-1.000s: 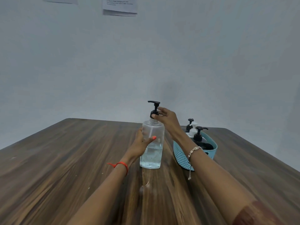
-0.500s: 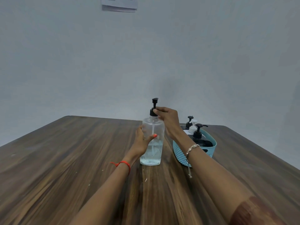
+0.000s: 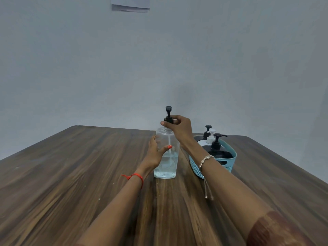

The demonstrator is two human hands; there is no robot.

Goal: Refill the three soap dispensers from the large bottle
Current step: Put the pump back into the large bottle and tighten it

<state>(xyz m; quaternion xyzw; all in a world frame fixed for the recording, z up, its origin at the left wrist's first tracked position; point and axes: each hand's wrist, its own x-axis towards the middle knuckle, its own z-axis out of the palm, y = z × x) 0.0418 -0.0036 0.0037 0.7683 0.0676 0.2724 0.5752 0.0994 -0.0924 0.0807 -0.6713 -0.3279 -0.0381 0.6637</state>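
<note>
A large clear bottle [image 3: 166,164], about half full of clear liquid, stands upright on the wooden table [image 3: 71,174]. My left hand [image 3: 156,153] wraps around its left side. My right hand [image 3: 179,126] pinches the black pump cap [image 3: 168,115] at the bottle's neck. The cap's collar sits just above the neck. To the right, a blue basket [image 3: 229,166] holds three small dispensers: a black one [image 3: 217,148] in front, a white one [image 3: 210,139] and another black-topped one [image 3: 207,132] behind.
The table runs wide to the left and toward me. A grey wall rises behind its far edge, with a paper sheet [image 3: 130,4] stuck high up. The basket stands close to my right forearm.
The pump nozzle has turned from pointing left to pointing away or toward me, and my right hand has shifted around the collar. The left hand kept its hold on the bottle.
</note>
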